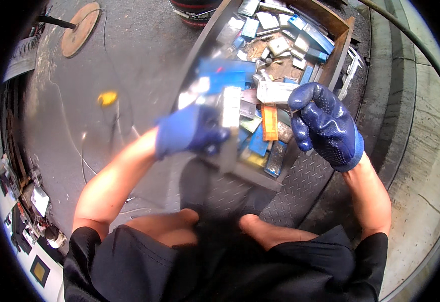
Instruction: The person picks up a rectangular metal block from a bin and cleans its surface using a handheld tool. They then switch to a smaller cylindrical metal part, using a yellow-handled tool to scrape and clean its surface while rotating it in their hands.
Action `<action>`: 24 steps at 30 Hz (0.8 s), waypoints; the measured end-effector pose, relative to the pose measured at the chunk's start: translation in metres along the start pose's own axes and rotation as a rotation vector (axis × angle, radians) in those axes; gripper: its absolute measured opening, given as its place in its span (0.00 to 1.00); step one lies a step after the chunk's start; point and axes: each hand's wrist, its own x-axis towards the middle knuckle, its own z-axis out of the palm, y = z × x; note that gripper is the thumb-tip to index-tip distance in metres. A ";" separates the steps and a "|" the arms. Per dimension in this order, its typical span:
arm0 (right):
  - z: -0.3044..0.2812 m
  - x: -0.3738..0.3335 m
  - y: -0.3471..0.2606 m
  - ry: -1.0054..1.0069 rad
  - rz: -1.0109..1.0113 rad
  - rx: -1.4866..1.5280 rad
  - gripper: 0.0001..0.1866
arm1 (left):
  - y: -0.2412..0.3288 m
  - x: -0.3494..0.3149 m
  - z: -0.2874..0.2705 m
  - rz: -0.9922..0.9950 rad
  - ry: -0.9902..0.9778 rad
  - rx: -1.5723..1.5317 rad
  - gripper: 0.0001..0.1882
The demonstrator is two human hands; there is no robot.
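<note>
My left hand point(192, 132), in a dark blue coated glove, is smeared by motion over the left side of a shallow tray point(200, 50). Close to its fingers is a blurred long white block point(231, 108); whether I grip it is unclear. A smeared blue shape point(225, 75) shows just beyond. My right hand point(325, 121), gloved the same way, is over the tray's right side with fingers curled in; anything inside them is hidden. Beside its fingertips lies a silvery-white flat block point(276, 92). An orange flat pack point(269, 122) rests between the hands among several blue packs point(258, 142).
Small white, silver and blue pieces point(279, 46) fill the tray's far part. A dark bucket point(195, 12) stands beyond its left side. On the floor are a yellow object point(107, 98), thin cables and a round rusty base point(80, 30). Diamond-patterned plate point(295, 194) lies by my feet.
</note>
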 end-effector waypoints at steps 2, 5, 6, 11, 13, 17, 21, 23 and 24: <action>-0.002 0.001 0.003 -0.025 -0.021 0.010 0.18 | 0.001 0.004 0.003 -0.017 0.029 0.015 0.16; 0.001 0.002 0.002 -0.020 0.004 -0.021 0.18 | 0.002 0.010 0.007 -0.130 0.052 0.005 0.16; 0.003 0.002 0.000 -0.010 0.022 -0.039 0.18 | 0.002 0.012 0.007 -0.095 0.071 0.023 0.18; 0.004 0.002 0.003 -0.021 0.020 -0.023 0.19 | 0.025 0.007 0.008 -0.017 0.210 0.617 0.22; 0.004 0.002 0.004 -0.033 0.025 -0.009 0.19 | 0.022 0.006 0.006 0.077 0.283 0.811 0.21; 0.008 0.004 0.005 -0.041 0.023 -0.009 0.20 | 0.038 -0.014 0.013 0.197 0.363 0.863 0.16; 0.006 0.005 0.005 -0.050 0.030 -0.022 0.20 | 0.069 -0.039 0.032 0.400 0.323 0.481 0.17; 0.007 0.005 0.007 -0.043 0.019 -0.041 0.20 | 0.079 -0.045 0.036 0.337 0.216 0.224 0.19; 0.009 0.006 0.008 -0.042 0.011 -0.053 0.19 | 0.079 -0.044 0.035 0.316 0.126 0.043 0.20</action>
